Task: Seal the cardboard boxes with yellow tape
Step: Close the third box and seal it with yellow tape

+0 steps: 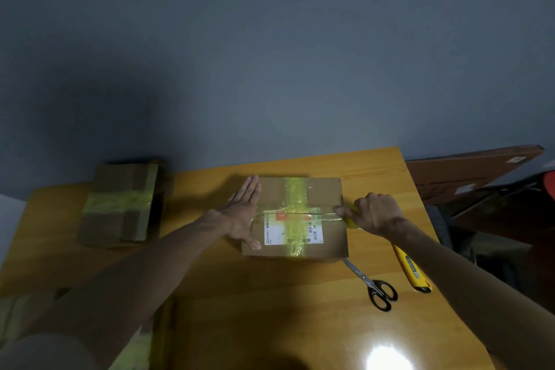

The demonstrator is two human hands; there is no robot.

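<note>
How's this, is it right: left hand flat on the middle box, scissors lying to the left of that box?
Not quite. In the head view the scissors lie to the right of the middle box. The left hand is flat on it.
</note>
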